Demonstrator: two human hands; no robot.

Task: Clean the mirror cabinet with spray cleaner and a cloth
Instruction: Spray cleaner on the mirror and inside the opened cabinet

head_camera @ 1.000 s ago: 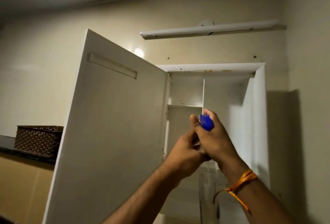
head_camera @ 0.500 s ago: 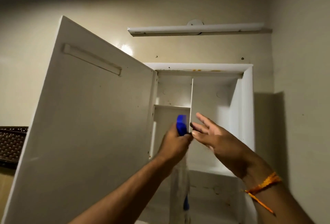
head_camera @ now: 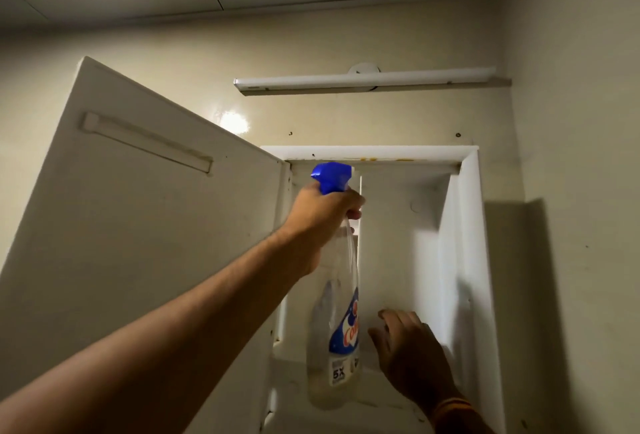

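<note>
The white mirror cabinet (head_camera: 465,225) hangs on the wall with its door (head_camera: 138,243) swung open to the left, inner side towards me. My left hand (head_camera: 323,215) grips the neck of a clear spray bottle (head_camera: 334,340) with a blue trigger head (head_camera: 331,175), raised in front of the cabinet's upper part. My right hand (head_camera: 410,347) is lower down inside the right compartment, fingers spread and holding nothing. A vertical divider (head_camera: 360,225) splits the cabinet interior. No cloth is in view.
A white tube light (head_camera: 363,82) is fixed to the wall above the cabinet. The side wall (head_camera: 575,191) stands close on the right. The cabinet's lower shelf (head_camera: 291,364) shows below the bottle.
My left hand has lifted the spray bottle higher, up to the cabinet's top. My right hand has let go of the trigger head and dropped down to the lower right compartment.
</note>
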